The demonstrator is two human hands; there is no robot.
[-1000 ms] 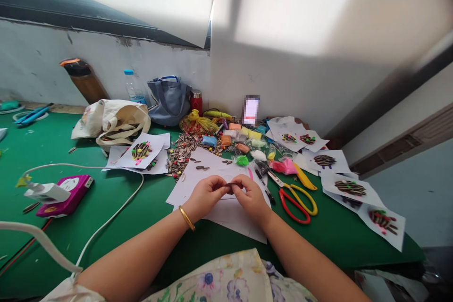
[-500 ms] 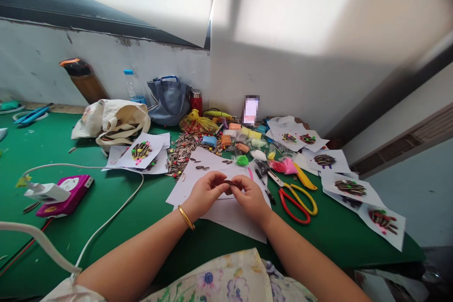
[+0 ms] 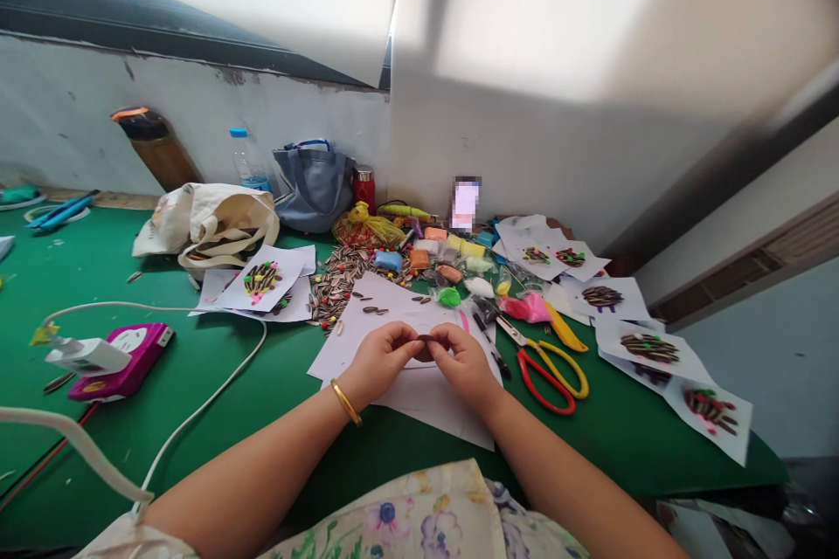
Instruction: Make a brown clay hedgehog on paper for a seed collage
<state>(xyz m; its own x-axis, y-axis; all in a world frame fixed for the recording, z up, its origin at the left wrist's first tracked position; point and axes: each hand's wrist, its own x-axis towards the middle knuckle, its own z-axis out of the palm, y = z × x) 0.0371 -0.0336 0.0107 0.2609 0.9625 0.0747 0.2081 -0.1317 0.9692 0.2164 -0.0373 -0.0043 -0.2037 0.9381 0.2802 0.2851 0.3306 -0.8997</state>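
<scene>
A small flat piece of brown clay [image 3: 426, 350] is pinched between my left hand [image 3: 385, 358] and my right hand [image 3: 464, 364], thumbs and fingertips on its two edges. Both hands are closed on it, just above white paper sheets [image 3: 419, 402] on the green table. Behind my fingers, a few loose sunflower seeds [image 3: 371, 311] lie on the top sheet. To its left is a heap of striped sunflower seeds [image 3: 337, 279] mixed with coloured bits. Close to my right hand are a black marker [image 3: 499, 355] and scissors [image 3: 547, 371] with red and yellow handles.
Packs of coloured clay [image 3: 419, 260] lie behind the paper. Seed pictures on paper [image 3: 685, 349] line the right side, with another stack [image 3: 229, 301] at left. A purple power strip [image 3: 135, 358], a white cable [image 3: 226, 393], a cloth bag [image 3: 170, 223] and a blue bag [image 3: 315, 188] occupy the left.
The brown clay has turned between my fingertips, so more of its flat face shows now. My hands have hardly moved, and the table things are where they were.
</scene>
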